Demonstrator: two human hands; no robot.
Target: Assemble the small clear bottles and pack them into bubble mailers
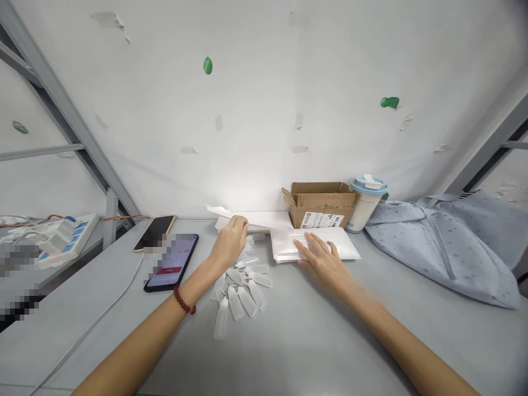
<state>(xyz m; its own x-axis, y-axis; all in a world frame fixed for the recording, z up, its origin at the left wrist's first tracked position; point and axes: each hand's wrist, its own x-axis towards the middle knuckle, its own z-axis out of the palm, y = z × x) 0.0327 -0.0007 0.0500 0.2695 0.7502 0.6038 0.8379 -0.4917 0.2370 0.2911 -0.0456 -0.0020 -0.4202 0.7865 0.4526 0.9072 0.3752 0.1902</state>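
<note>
My left hand [230, 240] is closed, fingers curled together, above the near side of a pile of small clear plastic squeeze bottles [247, 300]. What it holds, if anything, is hidden. Just behind it lies a flat white box or folded sheet [268, 220] with a ragged white edge sticking up on its left. My right hand [325, 258] rests with fingers spread on a white, glossy plastic-wrapped packet [284, 245], pressing on its top.
A small open cardboard box [322, 206] with a label stands against the wall, beside a cup with a blue lid [366, 203]. Blue spotted cloth [441, 247] lies to the right. Two phones [154, 234], a white cable [101, 319] and a power strip [78, 242] are on the left.
</note>
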